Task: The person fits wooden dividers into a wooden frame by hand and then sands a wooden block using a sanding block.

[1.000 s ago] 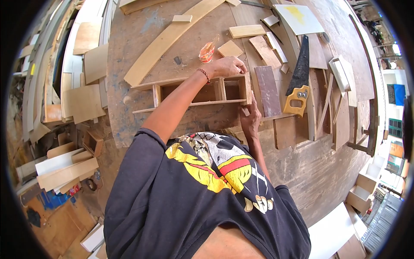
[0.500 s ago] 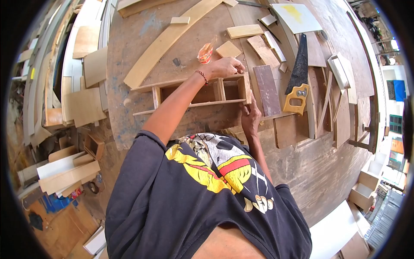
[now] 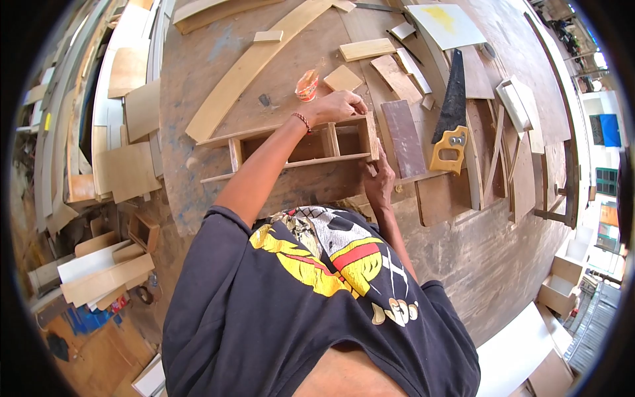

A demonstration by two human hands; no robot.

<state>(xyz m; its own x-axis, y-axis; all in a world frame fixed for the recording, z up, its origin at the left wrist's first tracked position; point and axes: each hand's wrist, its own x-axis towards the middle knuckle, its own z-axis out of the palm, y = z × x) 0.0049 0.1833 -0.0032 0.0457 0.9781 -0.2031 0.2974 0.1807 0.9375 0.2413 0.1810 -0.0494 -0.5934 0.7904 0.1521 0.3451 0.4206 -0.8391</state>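
Observation:
A narrow wooden frame (image 3: 317, 161) with upright dividers lies on the brown worktable (image 3: 311, 188). At its far right corner is my left hand (image 3: 337, 108), its fingers curled closed on the frame's edge, the forearm crossing over the frame. My right hand (image 3: 380, 177) is at the near right corner, fingers bent and pressed against the end piece. A small red and white cup (image 3: 307, 86) stands just beyond my left hand, beside a square wood piece (image 3: 342, 78). Right of the frame lies a dark reddish board (image 3: 403, 137).
A handsaw (image 3: 450, 149) with a yellow handle lies to the right. A long curved board (image 3: 241, 76) crosses the far left of the table. Wood offcuts (image 3: 397, 78) and a white panel (image 3: 444, 25) lie at the back right. Stacked boards (image 3: 129, 172) stand at the left.
The view has shifted slightly, so the table's contents appear a little further left. Both hands keep their places at the frame's right end.

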